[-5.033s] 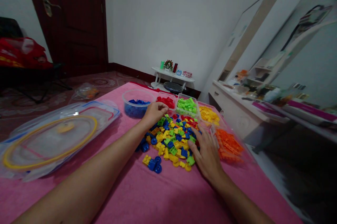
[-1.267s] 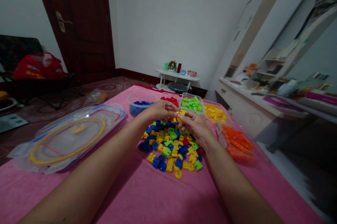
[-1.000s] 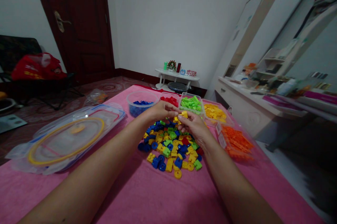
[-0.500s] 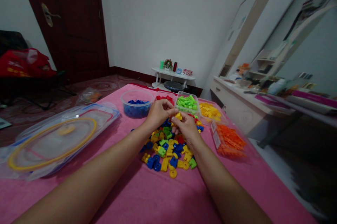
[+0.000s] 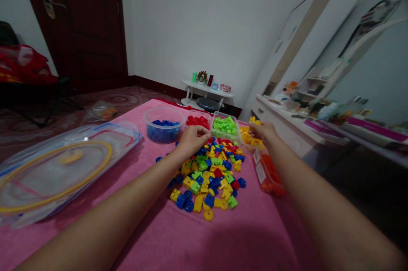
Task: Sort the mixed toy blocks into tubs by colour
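A heap of mixed plastic blocks (image 5: 212, 175) in blue, yellow, green and red lies on the pink cloth (image 5: 223, 241). My left hand (image 5: 191, 138) rests at the heap's far edge, fingers curled; what they hold, if anything, is hidden. My right hand (image 5: 263, 130) reaches over the tub of yellow blocks (image 5: 247, 138), pinching a yellow block (image 5: 253, 119) at its fingertips. Behind the heap stand a round tub of blue blocks (image 5: 164, 124), a tub of red blocks (image 5: 198, 121) and a tub of green blocks (image 5: 225, 125). An orange-block tub (image 5: 269, 175) lies under my right forearm.
A clear bag of container lids (image 5: 57, 165) with yellow, red and blue rims lies on the left of the cloth. A white dresser (image 5: 287, 128) stands close on the right. A small white table (image 5: 207, 92) and a dark door (image 5: 86, 29) are farther back.
Half a second ago both hands met over the heap around a yellow block. Now my right hand has swung right to the yellow tub with the block, and my left has lowered to the heap.
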{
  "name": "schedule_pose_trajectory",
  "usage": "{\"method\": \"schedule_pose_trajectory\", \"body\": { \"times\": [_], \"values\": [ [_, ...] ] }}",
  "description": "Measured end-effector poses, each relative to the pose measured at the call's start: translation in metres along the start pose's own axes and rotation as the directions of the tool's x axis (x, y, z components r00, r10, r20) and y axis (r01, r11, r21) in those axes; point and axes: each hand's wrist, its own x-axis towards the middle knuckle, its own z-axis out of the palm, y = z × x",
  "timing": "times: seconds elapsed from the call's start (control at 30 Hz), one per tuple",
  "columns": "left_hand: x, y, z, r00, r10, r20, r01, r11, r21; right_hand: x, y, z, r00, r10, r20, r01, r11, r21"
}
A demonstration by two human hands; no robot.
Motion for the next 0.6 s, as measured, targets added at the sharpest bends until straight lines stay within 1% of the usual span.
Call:
{"method": "schedule_pose_trajectory", "body": {
  "times": [0.07,0.13,0.17,0.23,0.27,0.3,0.33,0.4,0.43,0.47,0.5,0.53,0.6],
  "values": [
    [0.000,-0.002,0.001,1.000,0.013,0.016,-0.013,1.000,0.026,0.012,0.001,-0.004,1.000,0.003,-0.015,-0.004,0.997,-0.071],
    [0.000,-0.006,0.002,0.999,0.023,0.029,-0.024,0.998,0.053,0.013,0.003,-0.003,0.999,-0.020,-0.031,0.016,0.991,-0.133],
    [0.000,-0.007,0.002,0.999,0.029,0.036,-0.031,0.998,0.063,0.010,0.004,0.000,0.998,-0.060,-0.027,0.055,0.982,-0.178],
    [0.000,-0.009,0.001,0.998,0.040,0.049,-0.044,0.996,0.081,-0.003,0.005,0.008,0.981,-0.191,0.030,0.191,0.934,-0.302],
    [0.001,-0.009,-0.001,0.997,0.045,0.055,-0.050,0.994,0.094,-0.013,0.005,0.014,0.960,-0.266,0.087,0.280,0.891,-0.358],
    [0.002,-0.009,-0.003,0.997,0.050,0.057,-0.056,0.993,0.107,-0.025,0.005,0.020,0.929,-0.333,0.161,0.369,0.842,-0.394],
    [0.003,-0.009,-0.006,0.997,0.055,0.055,-0.061,0.991,0.119,-0.039,0.005,0.026,0.896,-0.376,0.236,0.442,0.809,-0.388],
    [0.006,-0.008,-0.013,0.997,0.065,0.038,-0.070,0.990,0.122,-0.072,0.005,0.039,0.828,-0.410,0.382,0.522,0.813,-0.259],
    [0.008,-0.008,-0.018,0.997,0.069,0.024,-0.072,0.992,0.108,-0.090,0.005,0.045,0.791,-0.416,0.449,0.531,0.831,-0.164],
    [0.010,-0.008,-0.022,0.998,0.069,0.007,-0.069,0.994,0.089,-0.109,0.004,0.051,0.740,-0.444,0.505,0.552,0.830,-0.079],
    [0.012,-0.008,-0.027,0.998,0.066,-0.011,-0.065,0.995,0.070,-0.129,0.003,0.057,0.674,-0.493,0.550,0.601,0.799,-0.021],
    [0.015,-0.009,-0.031,0.998,0.059,-0.030,-0.058,0.997,0.054,-0.149,0.002,0.063,0.588,-0.552,0.591,0.672,0.740,0.022],
    [0.020,-0.011,-0.040,0.996,0.042,-0.073,-0.040,0.999,0.027,-0.186,-0.001,0.075,0.388,-0.664,0.639,0.820,0.565,0.089]
  ]
}}
